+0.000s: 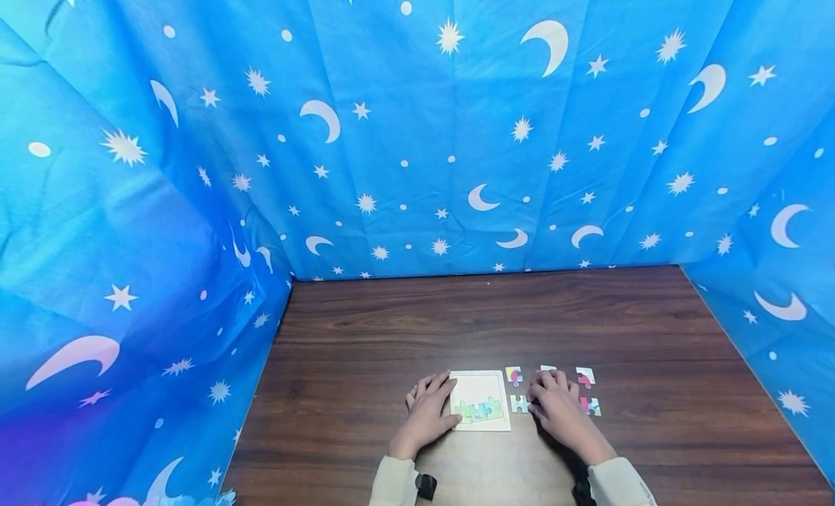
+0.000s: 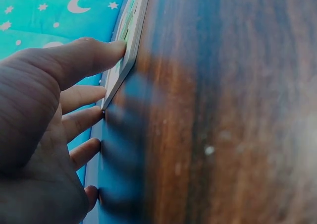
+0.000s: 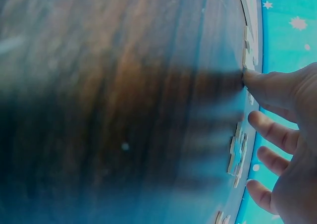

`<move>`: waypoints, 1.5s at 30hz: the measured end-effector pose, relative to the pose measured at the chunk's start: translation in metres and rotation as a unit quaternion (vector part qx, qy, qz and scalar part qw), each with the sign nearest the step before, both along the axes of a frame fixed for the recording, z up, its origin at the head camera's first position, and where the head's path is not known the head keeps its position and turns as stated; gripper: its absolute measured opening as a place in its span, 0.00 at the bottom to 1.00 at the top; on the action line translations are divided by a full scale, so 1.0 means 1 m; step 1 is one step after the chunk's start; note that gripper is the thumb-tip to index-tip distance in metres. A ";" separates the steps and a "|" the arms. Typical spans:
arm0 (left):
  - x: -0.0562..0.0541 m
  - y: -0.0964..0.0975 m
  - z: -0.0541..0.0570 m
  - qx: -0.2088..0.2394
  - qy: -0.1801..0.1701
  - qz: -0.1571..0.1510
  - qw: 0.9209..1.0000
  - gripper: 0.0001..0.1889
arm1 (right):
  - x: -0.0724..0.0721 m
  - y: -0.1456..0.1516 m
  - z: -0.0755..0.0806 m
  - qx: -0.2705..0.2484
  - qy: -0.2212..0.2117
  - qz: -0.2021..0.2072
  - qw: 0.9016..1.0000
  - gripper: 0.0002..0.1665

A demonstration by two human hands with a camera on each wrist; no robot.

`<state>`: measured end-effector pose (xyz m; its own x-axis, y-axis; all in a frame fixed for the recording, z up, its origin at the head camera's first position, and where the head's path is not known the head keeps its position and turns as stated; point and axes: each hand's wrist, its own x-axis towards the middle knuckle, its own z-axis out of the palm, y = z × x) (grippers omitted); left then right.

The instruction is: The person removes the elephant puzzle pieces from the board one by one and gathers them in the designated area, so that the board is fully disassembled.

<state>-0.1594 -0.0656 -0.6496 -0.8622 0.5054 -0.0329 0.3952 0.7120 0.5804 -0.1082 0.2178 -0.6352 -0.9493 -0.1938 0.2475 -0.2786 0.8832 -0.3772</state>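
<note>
A pale square puzzle tray (image 1: 475, 386) lies on the table with a joined row of green and blue puzzle pieces (image 1: 481, 410) along its near side. My left hand (image 1: 427, 410) rests at its left edge. In the left wrist view, the left thumb (image 2: 96, 58) lies on the tray's rim, while the other fingers reach down beside the corner. My right hand (image 1: 562, 410) hovers low over loose pieces right of the tray. Its thumb (image 3: 270, 85) reaches down among them, and the other fingers are spread. Whatever lies beneath its fingertips is hidden.
Several loose puzzle pieces surround the right hand, among them a yellow and pink one (image 1: 514, 376), a blue-green one (image 1: 520, 404) and a red and white one (image 1: 586, 378). Blue curtains (image 1: 417, 129) with moons and stars enclose the brown wooden table (image 1: 391, 325).
</note>
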 end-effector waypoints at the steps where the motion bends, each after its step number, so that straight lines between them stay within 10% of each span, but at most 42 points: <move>1: 0.000 0.000 0.000 0.004 0.001 0.000 1.000 0.35 | 0.000 0.000 0.000 0.001 -0.002 -0.001 1.000 0.14; 19: -0.001 0.007 0.004 -0.047 0.028 0.005 0.998 0.40 | 0.002 -0.032 0.004 -0.031 -0.002 0.073 0.997 0.24; 29: 0.004 0.008 0.004 -0.069 0.051 0.009 0.996 0.39 | -0.007 -0.040 0.005 -0.014 -0.002 0.086 0.996 0.14; 45: 0.013 0.026 0.000 -0.051 0.099 0.088 0.990 0.37 | -0.006 -0.036 0.006 0.003 0.021 0.125 0.992 0.13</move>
<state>-0.1466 -0.0397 -0.6493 -0.9314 0.3493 0.1020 0.3582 0.8310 0.4255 -0.1146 0.1820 -0.6294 -0.8600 -0.4239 0.2842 -0.5051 0.7867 -0.3551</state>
